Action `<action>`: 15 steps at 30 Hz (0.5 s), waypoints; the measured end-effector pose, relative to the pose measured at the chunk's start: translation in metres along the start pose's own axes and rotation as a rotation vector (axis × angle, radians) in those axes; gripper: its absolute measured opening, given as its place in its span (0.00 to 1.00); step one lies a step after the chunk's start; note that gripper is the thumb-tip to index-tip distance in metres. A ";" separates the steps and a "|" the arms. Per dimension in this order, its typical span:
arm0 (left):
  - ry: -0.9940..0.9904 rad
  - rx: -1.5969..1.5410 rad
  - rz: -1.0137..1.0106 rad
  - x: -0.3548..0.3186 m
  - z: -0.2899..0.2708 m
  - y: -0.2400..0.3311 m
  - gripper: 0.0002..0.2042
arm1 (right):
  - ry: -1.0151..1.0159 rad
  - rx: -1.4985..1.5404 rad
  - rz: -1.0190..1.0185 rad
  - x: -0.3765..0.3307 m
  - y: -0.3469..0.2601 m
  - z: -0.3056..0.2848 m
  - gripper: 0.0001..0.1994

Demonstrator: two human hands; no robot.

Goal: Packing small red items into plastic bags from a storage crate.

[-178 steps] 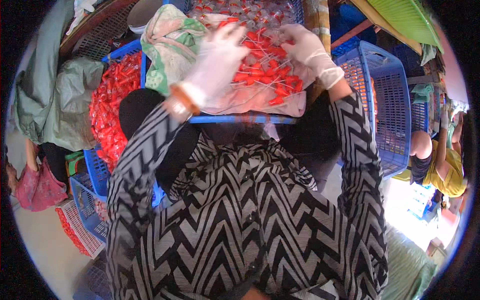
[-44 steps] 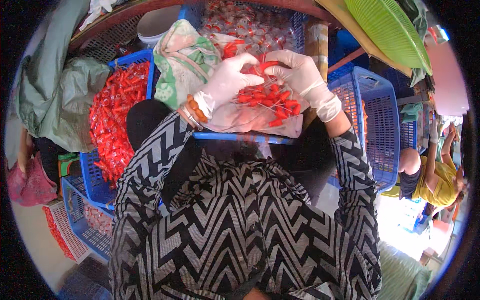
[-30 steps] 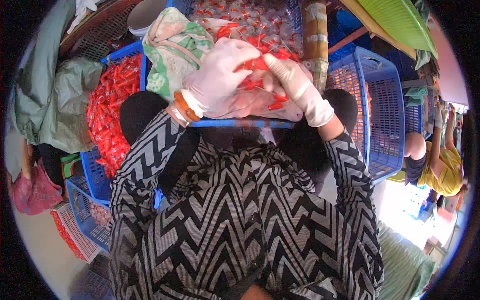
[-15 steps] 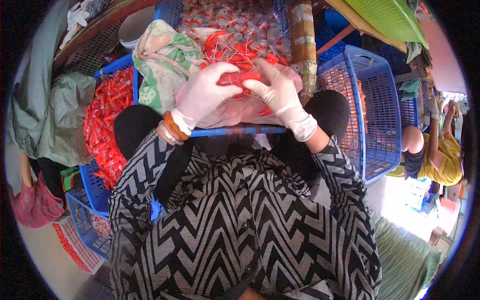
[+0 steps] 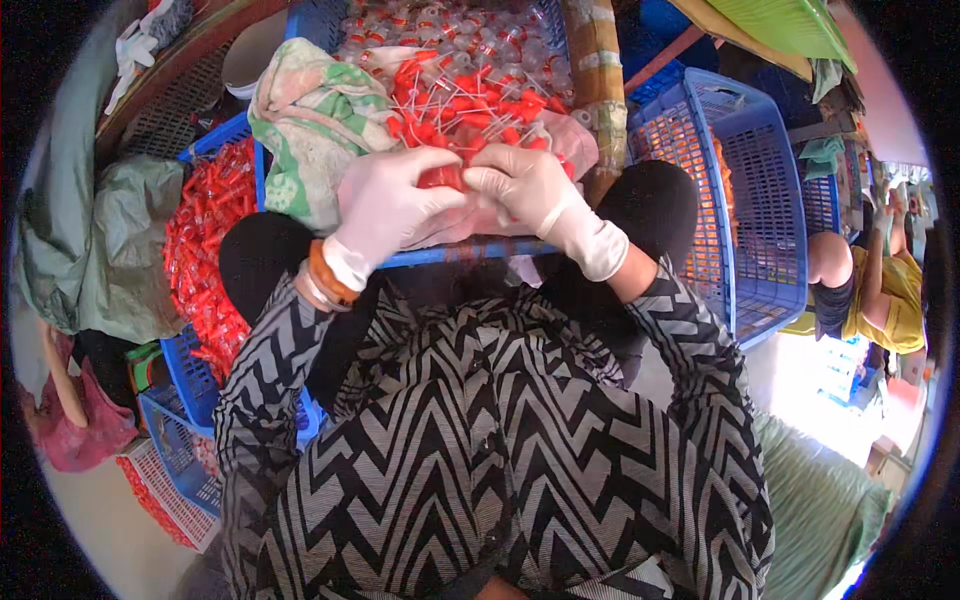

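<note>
A small bottle with red on it (image 5: 441, 177) sits between my two white-gloved hands, above the near edge of a blue basket. My left hand (image 5: 388, 197) is closed around its left side, thumb and fingers wrapped. My right hand (image 5: 535, 195) pinches at its right end, and the fingertips partly hide it. Just beyond my hands lies a heap of red caps with thin white tubes (image 5: 465, 105). Behind them are many clear small bottles with red bands (image 5: 440, 30). Pinkish cloth (image 5: 575, 145) lies under my right hand's side.
A green and white towel (image 5: 315, 110) drapes over the basket's left side. To the left stands a blue basket of red-capped bottles (image 5: 210, 250); to the right, tall blue baskets (image 5: 755, 200). A taped post (image 5: 597, 80) stands beside the work basket. A person in yellow (image 5: 890, 300) sits far right.
My hands have drawn closer together and slightly lower, and the red bottle shows less between them. The right fingers have moved from spread apart to a pinch at its end.
</note>
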State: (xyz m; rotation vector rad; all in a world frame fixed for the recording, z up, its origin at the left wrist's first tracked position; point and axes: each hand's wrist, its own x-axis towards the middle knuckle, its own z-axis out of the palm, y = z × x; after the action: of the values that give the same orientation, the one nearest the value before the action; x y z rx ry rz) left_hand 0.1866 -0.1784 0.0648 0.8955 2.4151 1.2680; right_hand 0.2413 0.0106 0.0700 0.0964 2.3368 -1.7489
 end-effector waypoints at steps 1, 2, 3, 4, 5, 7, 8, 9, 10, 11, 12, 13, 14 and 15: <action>0.132 0.206 0.240 -0.002 0.004 0.004 0.17 | -0.079 0.166 0.193 -0.003 -0.005 -0.003 0.10; 0.265 0.413 0.478 -0.005 0.008 0.008 0.18 | -0.080 0.164 0.196 -0.005 -0.003 -0.006 0.10; 0.264 0.454 0.510 -0.006 0.011 0.015 0.20 | -0.120 0.345 0.258 -0.005 0.002 -0.011 0.11; 0.264 0.453 0.511 -0.007 0.011 0.019 0.20 | -0.162 0.526 0.319 -0.004 0.009 -0.012 0.11; 0.247 0.484 0.484 -0.009 0.011 0.021 0.19 | -0.185 0.527 0.307 -0.002 0.019 -0.010 0.14; 0.221 0.515 0.455 -0.011 0.009 0.018 0.19 | -0.216 0.359 0.240 0.006 0.016 -0.014 0.16; 0.284 0.525 0.427 -0.015 0.002 0.011 0.19 | -0.249 0.189 0.170 0.014 0.012 -0.017 0.18; 0.352 0.539 0.401 -0.021 -0.010 0.008 0.18 | -0.178 0.244 0.098 0.023 0.004 -0.026 0.22; 0.431 0.471 0.300 -0.026 -0.022 0.001 0.18 | -0.092 0.106 -0.070 0.036 0.004 -0.046 0.25; 0.499 0.497 0.236 -0.024 -0.037 0.007 0.18 | 0.161 -0.072 -0.021 0.043 0.010 -0.069 0.24; 0.605 0.518 0.174 -0.029 -0.053 0.002 0.18 | 0.332 -0.604 -0.193 0.060 0.034 -0.103 0.21; 0.702 0.585 0.053 -0.041 -0.077 0.002 0.16 | 0.261 -0.649 -0.270 0.068 0.034 -0.123 0.19; 0.817 0.779 0.132 -0.054 -0.102 -0.006 0.17 | 0.300 -0.838 -0.314 0.069 0.038 -0.137 0.15; 0.897 0.922 0.037 -0.076 -0.128 -0.027 0.19 | 0.258 -1.042 -0.316 0.072 0.034 -0.136 0.14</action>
State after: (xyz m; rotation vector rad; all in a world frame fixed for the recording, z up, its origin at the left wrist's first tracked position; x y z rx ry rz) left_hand 0.1704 -0.3210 0.1136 0.5796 3.8450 0.5247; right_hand 0.1590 0.1444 0.0584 -0.2416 3.2610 -0.4098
